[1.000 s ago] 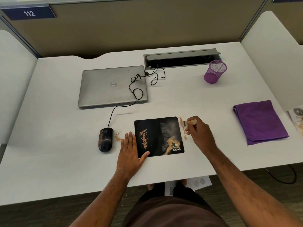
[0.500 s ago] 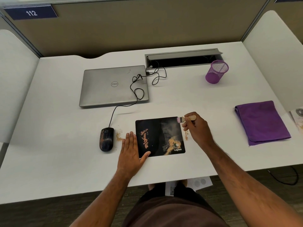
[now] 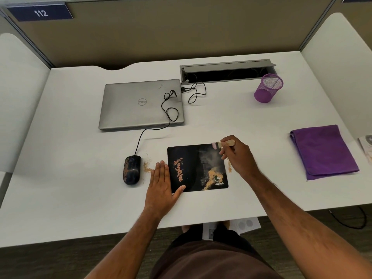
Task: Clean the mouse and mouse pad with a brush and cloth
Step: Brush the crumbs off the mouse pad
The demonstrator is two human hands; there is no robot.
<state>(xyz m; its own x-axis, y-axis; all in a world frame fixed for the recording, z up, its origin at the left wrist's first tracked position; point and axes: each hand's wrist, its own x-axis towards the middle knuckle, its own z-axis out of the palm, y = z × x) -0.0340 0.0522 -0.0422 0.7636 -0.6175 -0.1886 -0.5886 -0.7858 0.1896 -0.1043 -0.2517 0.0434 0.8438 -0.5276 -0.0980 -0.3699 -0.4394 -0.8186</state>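
The black rectangular fabric mouse pad [image 3: 198, 168] lies flat near the front edge of the white desk [image 3: 251, 121], streaked with tan powder: a ragged line on its left half and a patch by the white logo at its near right corner, with a paler smear in between where the powder looks thinned. The right hand [image 3: 237, 156] pinches a small wooden-handled brush [image 3: 222, 144], its pinkish bristles at the pad's far right corner; a second ago that brush was just off the pad's right edge, among swept-off powder, so it has been carried up and back to the corner, which I read as resetting for another stroke. The powder strip on the desk beside the right edge suggests dirt is being pushed off that side. The left hand [image 3: 164, 184] has not moved: fingers straight and flat on the desk along the pad's left edge, thumb on the near left corner, holding nothing, pinning the pad. Just left of it sits the dark oval wired mouse [image 3: 131, 170], itself mottled with tan, with loose powder between it and the hand; it appears untouched so far. The folded purple cloth [image 3: 324, 151] waits well apart on the right. Farther back are a closed grey laptop [image 3: 141, 104] and a purple mesh pen cup [image 3: 268, 90].
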